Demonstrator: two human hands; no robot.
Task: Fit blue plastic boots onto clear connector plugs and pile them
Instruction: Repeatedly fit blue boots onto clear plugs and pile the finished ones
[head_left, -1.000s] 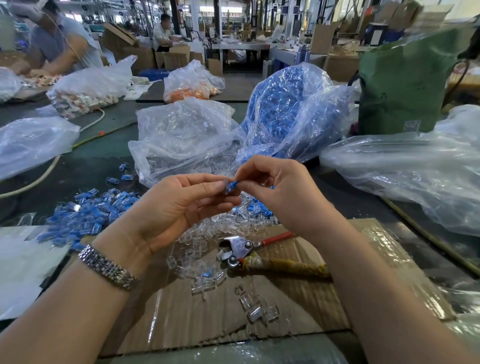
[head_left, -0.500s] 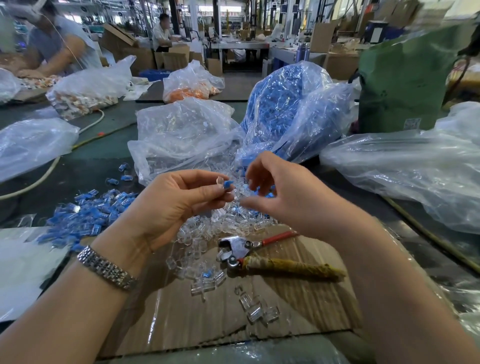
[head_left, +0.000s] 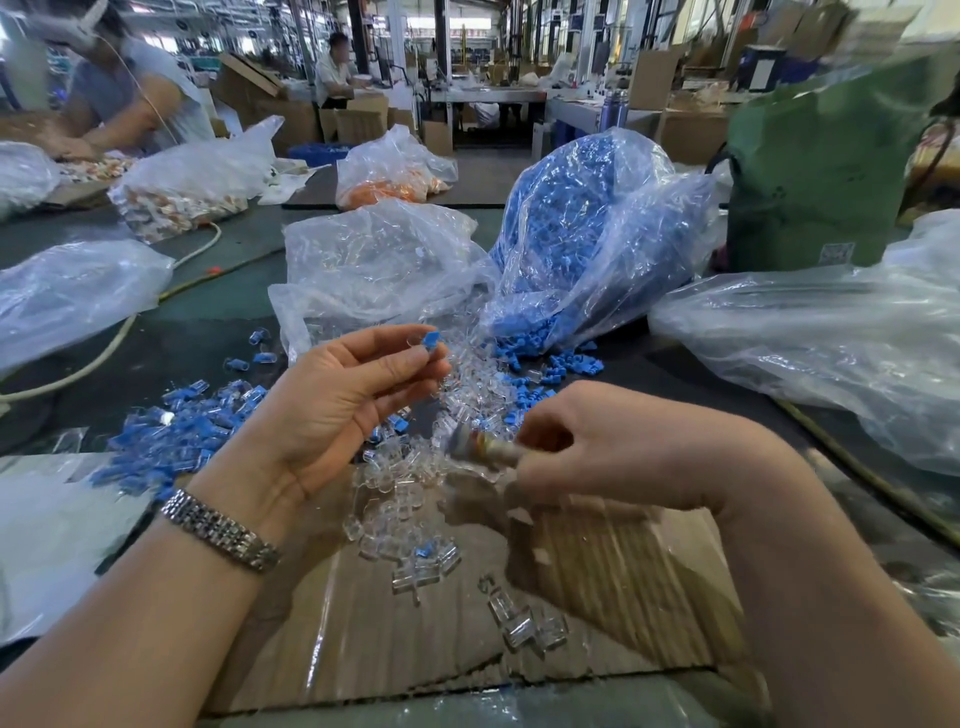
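A: Step in hand?

B: Mid-assembly, by the look of it. Small blue plastic boot (head_left: 430, 341) pinched against a clear connector plug (head_left: 413, 343) at the fingertips of the left hand (head_left: 332, 410). Not plain whether fully seated.

A: Grip on the left?

B: Thumb and forefinger closed on the pair, other fingers loosely curled, palm turned up and raised above the middle of the bench (head_left: 218, 332). Metal-link wristwatch (head_left: 221, 530) at the wrist.

A: And the right?

B: Right hand (head_left: 613, 447) low over the sheet of taped brown cardboard (head_left: 597, 597), fingers curled round the wrapped handle of a blurred hand tool (head_left: 485, 449). Jaws of the tool too smeared to read.

A: Next move?

B: Probably bringing the tool up to the boot and plug to press or trim, then dropping the piece onto the heap of finished blue-booted plugs (head_left: 171, 436) toward the bench's left edge. Calls for steady alignment; small, slippery parts.

A: Stock?

B: Loose clear plugs (head_left: 410, 483) between the hands, spilled blue boots (head_left: 545, 358) from the clear bag of blue boots (head_left: 587, 244) beyond.
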